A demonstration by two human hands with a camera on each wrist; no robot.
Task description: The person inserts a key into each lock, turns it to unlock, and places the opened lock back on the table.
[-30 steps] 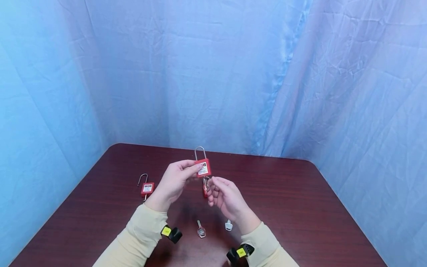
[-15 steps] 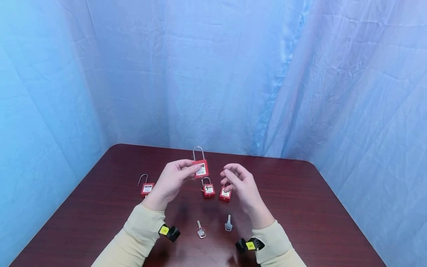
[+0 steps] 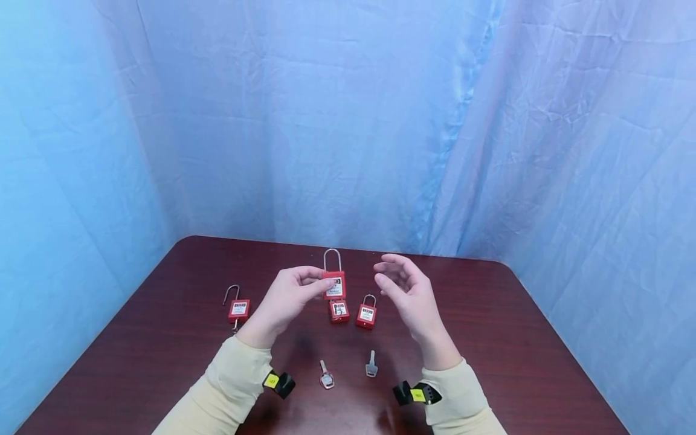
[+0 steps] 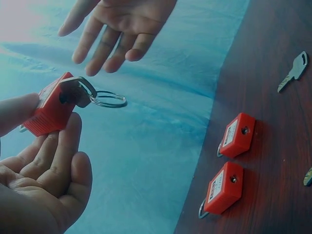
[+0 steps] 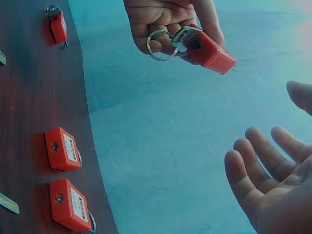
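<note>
Padlock (image 3: 333, 284), red, sits pinched in my left hand (image 3: 285, 300) above the table (image 3: 163, 338), key (image 4: 78, 91) in its base; my right hand (image 3: 408, 290) beside it hangs slack, holding nothing.

The red padlock (image 3: 333, 285) is up in the air, standing straight, its long silver loop on top. A key with a round ring (image 4: 108, 99) sticks in its bottom. Fingers (image 3: 321, 284) pinch its red body.

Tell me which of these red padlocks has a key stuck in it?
The long-looped padlock that the left hand holds up: wrist views show a key with a ring in its base. The table's nearer two padlocks show empty keyholes.
</note>
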